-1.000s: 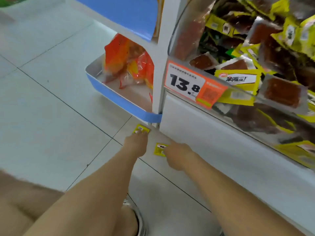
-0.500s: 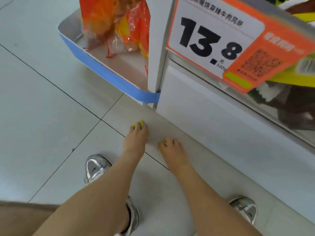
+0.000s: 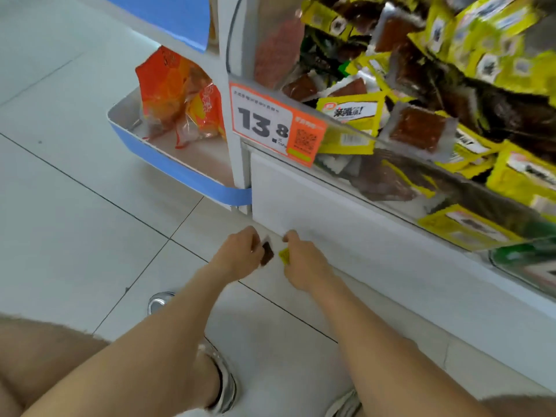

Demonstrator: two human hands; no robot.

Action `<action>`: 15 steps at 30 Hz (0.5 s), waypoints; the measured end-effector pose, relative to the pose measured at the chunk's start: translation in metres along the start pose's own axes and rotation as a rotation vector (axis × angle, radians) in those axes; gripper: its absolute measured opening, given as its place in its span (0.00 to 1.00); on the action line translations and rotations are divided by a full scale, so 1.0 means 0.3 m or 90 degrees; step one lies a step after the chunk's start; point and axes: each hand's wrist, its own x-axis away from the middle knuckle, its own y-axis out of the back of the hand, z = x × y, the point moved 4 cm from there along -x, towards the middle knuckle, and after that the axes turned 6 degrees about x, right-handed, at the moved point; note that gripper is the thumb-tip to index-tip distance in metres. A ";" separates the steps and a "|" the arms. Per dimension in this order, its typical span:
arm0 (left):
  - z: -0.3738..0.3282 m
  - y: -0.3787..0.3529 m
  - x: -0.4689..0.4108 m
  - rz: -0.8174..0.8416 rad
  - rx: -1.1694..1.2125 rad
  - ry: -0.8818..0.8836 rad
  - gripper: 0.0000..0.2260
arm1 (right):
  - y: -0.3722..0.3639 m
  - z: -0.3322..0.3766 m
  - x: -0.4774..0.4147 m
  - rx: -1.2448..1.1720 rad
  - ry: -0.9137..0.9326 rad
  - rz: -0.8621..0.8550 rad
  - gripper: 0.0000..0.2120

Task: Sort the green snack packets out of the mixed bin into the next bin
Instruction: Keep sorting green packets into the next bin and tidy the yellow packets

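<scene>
Head view: half a second ago both hands lay flat on the floor tiles over the fallen packets; now they are raised off the floor (image 3: 90,236), and the bin is back in sight. The left hand (image 3: 240,255) pinches a small brown packet (image 3: 267,252) in curled fingers. The right hand (image 3: 304,263) curls round a yellow packet (image 3: 283,255), just beside the other.

A white and orange price tag (image 3: 270,127) reads "13.8" and carries a QR code. Behind the clear front of the mixed bin (image 3: 451,188), one yellow wrapper reads "亲嘴烧!".

The brown packet's long axis runs up and down the view, slightly tilted. The yellow one is mostly hidden, so its direction cannot be told. Green packets (image 3: 525,255) show only as a blur at the far right, low behind clear plastic.
</scene>
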 end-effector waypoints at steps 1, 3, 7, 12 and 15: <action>-0.058 0.036 0.021 0.018 0.032 -0.008 0.07 | 0.051 0.022 0.030 -0.012 0.013 -0.024 0.25; -0.175 0.104 0.079 0.040 0.115 -0.013 0.07 | 0.147 0.078 0.104 -0.036 0.049 -0.058 0.24; -0.401 0.210 0.255 0.059 0.207 0.010 0.11 | 0.287 0.166 0.281 -0.079 0.101 -0.073 0.20; -0.638 0.342 0.483 0.136 0.091 0.025 0.13 | 0.470 0.203 0.497 -0.087 0.109 -0.161 0.20; -0.763 0.425 0.590 0.170 0.020 -0.045 0.15 | 0.612 0.233 0.633 -0.062 0.176 -0.188 0.14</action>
